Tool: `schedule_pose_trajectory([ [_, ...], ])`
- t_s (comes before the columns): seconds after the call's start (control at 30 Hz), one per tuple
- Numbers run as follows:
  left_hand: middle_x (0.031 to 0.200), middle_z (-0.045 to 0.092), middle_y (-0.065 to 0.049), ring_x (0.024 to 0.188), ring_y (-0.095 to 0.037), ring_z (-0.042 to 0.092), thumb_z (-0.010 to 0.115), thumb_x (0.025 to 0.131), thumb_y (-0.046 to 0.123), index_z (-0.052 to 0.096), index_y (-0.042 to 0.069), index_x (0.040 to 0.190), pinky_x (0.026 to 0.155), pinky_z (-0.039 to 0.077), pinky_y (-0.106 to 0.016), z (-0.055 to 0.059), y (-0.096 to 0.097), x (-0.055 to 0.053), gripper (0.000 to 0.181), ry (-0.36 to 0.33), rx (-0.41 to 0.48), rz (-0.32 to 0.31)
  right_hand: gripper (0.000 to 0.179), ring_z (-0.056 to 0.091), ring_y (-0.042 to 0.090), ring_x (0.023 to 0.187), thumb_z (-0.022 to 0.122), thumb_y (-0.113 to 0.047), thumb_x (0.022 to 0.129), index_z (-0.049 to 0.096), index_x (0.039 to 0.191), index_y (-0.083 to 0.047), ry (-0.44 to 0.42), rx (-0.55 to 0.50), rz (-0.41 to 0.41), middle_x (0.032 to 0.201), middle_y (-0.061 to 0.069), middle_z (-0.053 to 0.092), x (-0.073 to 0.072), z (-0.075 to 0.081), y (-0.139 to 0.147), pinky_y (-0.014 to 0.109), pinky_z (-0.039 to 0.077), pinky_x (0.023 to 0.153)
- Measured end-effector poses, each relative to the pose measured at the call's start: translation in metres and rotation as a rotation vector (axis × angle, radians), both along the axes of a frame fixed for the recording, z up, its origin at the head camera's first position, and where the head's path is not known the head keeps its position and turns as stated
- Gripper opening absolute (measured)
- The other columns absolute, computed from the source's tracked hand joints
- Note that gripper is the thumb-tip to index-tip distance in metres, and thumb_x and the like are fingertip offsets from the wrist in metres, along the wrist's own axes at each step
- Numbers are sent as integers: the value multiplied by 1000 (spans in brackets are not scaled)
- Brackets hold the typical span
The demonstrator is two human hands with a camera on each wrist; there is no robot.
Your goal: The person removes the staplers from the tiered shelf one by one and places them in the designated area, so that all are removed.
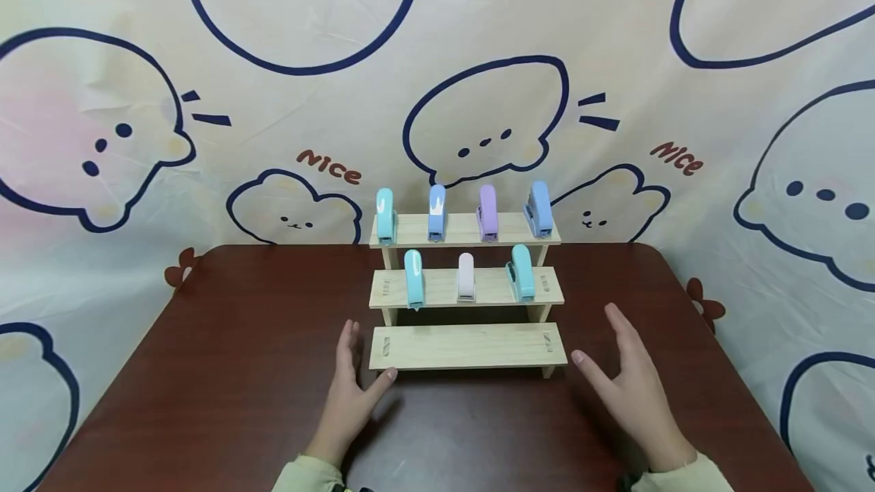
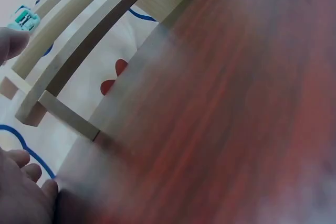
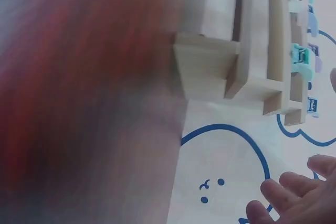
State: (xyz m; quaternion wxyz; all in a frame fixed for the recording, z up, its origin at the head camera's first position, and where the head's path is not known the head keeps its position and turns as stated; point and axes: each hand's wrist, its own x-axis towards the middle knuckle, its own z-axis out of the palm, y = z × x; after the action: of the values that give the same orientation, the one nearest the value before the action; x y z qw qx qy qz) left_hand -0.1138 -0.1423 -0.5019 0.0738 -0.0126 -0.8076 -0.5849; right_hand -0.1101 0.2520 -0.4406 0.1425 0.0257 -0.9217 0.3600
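A three-step pale wooden stand (image 1: 472, 348) stands on the dark table, its lowest step bare. Several small staplers line its top step: a teal stapler (image 1: 386, 216), a blue stapler (image 1: 437, 212), a purple stapler (image 1: 488, 212) and another blue stapler (image 1: 538, 209). On the middle step are a teal stapler (image 1: 414, 279), a pale lilac stapler (image 1: 465, 277) and a second teal stapler (image 1: 521, 273). Beside the stand's left end my left hand (image 1: 347, 397) is held with spread fingers, holding nothing. My right hand (image 1: 632, 386), also empty, hovers apart from the right end, thumb and fingers extended.
Behind the stand, a white cloth (image 1: 328, 120) with blue cartoon outlines hangs and continues along both sides. The brown table (image 1: 239, 370) extends left, right and in front of the stand.
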Motion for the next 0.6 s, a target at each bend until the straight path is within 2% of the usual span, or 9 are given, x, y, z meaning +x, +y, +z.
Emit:
schedule_pose_trajectory([
  [0.13, 166, 16, -14, 152, -33, 16, 77, 90, 28, 4, 14, 162, 120, 18, -53, -1, 1, -1, 104, -40, 55, -22, 82, 35, 43, 140, 74, -27, 93, 28, 158, -7, 47, -113, -11, 157, 22, 34, -7, 1, -4, 69, 34, 104],
  [0.23, 163, 26, -15, 150, -31, 24, 78, 90, 28, 11, 11, 161, 119, 22, -50, -1, 1, -1, 100, -68, 47, -32, 78, 39, 40, 138, 73, -25, 94, 31, 158, -12, 81, -169, -19, 155, 19, 39, -13, 0, -6, 64, 36, 103],
  [0.4, 156, 41, -15, 143, -26, 38, 78, 90, 23, 26, 8, 158, 115, 32, -50, -4, -1, -4, 87, -86, 22, -21, 72, 41, 32, 138, 70, -28, 96, 34, 157, -18, 83, -216, -31, 155, 10, 41, -25, -1, -9, 59, 37, 103],
  [0.47, 154, 45, -13, 140, -23, 41, 77, 91, 21, 28, 8, 157, 113, 35, -48, -5, -1, -6, 83, -84, 28, -27, 69, 43, 32, 136, 70, -28, 96, 36, 156, -17, 98, -215, -22, 152, 11, 44, -31, -1, -11, 59, 37, 103],
  [0.5, 153, 46, -13, 140, -22, 42, 76, 91, 19, 29, 8, 157, 112, 36, -46, -6, -1, -7, 82, -83, 34, -29, 68, 44, 32, 135, 70, -27, 96, 37, 155, -16, 107, -209, -11, 151, 13, 45, -34, -1, -12, 59, 37, 102],
  [0.6, 151, 48, -13, 137, -22, 45, 76, 91, 15, 31, 7, 157, 108, 40, -28, -8, -2, -7, 80, -74, 46, -36, 65, 45, 36, 133, 68, -27, 97, 39, 154, -14, 120, -181, 31, 148, 17, 47, -44, 1, -14, 62, 37, 102],
])
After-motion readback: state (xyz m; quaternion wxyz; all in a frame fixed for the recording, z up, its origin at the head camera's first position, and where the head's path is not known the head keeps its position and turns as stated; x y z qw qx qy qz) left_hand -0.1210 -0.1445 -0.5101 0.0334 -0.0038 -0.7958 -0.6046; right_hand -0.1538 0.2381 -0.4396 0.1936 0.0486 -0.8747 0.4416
